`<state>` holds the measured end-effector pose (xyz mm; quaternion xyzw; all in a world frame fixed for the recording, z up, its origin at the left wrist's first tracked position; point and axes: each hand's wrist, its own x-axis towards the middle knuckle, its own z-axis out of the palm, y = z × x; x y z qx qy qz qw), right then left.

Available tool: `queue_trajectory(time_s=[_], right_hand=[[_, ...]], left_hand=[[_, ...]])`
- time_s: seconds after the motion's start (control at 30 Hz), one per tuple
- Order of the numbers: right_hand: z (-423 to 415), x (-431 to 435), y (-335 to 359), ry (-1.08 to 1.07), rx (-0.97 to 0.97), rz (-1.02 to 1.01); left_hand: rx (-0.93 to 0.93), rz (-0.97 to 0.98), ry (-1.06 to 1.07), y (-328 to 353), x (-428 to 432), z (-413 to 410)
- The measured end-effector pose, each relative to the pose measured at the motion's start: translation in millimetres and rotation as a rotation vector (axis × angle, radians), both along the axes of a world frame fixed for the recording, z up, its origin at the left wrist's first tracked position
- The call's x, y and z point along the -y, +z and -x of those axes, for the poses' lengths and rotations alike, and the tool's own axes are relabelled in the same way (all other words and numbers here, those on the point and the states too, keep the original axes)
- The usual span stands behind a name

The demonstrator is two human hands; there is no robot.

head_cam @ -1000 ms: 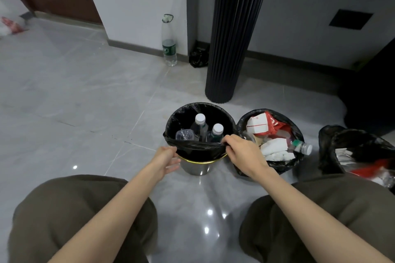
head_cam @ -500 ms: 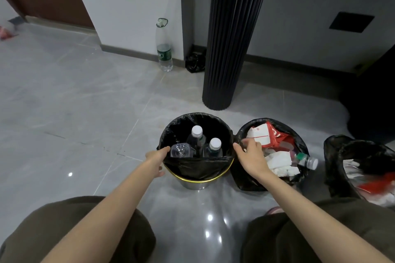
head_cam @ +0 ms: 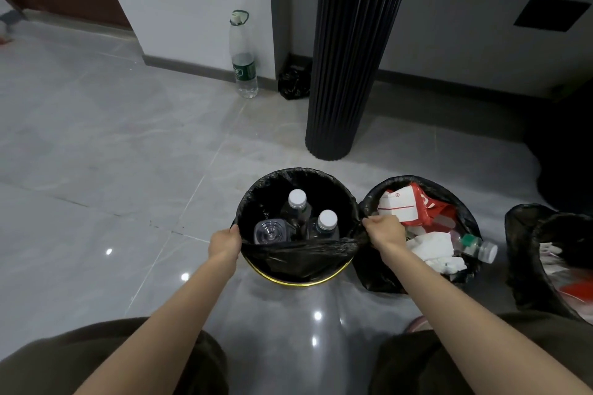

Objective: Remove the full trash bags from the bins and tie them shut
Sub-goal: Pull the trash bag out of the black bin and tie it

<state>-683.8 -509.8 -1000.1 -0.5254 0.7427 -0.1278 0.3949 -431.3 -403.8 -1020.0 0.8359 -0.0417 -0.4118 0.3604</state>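
Trash bag (head_cam: 298,258) over mostly hidden bin (head_cam: 296,281)

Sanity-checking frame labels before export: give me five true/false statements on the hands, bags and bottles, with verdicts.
1. The left hand and right hand each grip the rim of the black trash bag in the gold-rimmed bin. True.
2. That bag is tied shut. False: it is open.
3. Two white-capped bottles stand inside it. True.
4. The tall clear bottle at the wall lies flat. False: it stands upright.
5. The neighbouring bag holds only bottles. False: red-and-white packaging and white tissue too.
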Motion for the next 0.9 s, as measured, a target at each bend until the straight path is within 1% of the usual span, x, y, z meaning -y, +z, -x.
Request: queue_trajectory(time_s=[0.07,0.2,0.27,0.37,0.43,0.53,0.6,0.63,0.67,0.77,0.83,0.9], right_hand=[[1.3,2.6,7.4,-0.041,0.031,0.077],[-8.1,10.9,27.6,-0.089,0.245,0.198],[-14.3,13.1,39.3,-0.078,0.341,0.202],[-17.5,12.9,53.3,-0.086,0.477,0.127],[-16.6,7.2,64.8,-0.096,0.548,0.043],[-14.0,-1.1,74.1,-0.103,0.609,-0.085],[-10.0,-7.9,78.7,-0.061,0.561,-0.127],[-6.4,-10.0,80.0,0.012,0.481,-0.112],[-2.4,-10.4,80.6,0.133,0.365,-0.071],[7.5,-14.9,84.2,0.486,0.021,-0.022],[10.1,-22.3,87.4,0.630,-0.130,-0.016],[9.0,-30.0,89.9,0.744,-0.272,-0.044]], left_hand=[[0.059,0.040,0.021,4.9,2.0,0.5],[0.079,0.259,0.103,26.9,9.4,2.9],[0.086,0.345,0.096,39.1,12.2,4.2],[0.097,0.433,0.017,62.3,11.6,11.4],[0.065,0.482,-0.032,81.1,7.6,18.8],[0.017,0.481,-0.125,94.6,0.0,21.3],[0.040,0.381,-0.238,101.3,-8.4,21.2],[0.067,0.317,-0.309,104.4,-13.3,21.1],[0.104,0.262,-0.380,107.1,-17.2,20.7],[0.284,0.150,-0.593,110.7,-26.8,16.6],[0.399,0.104,-0.709,108.4,-28.5,13.2],[0.465,0.067,-0.823,105.7,-29.6,12.8]])
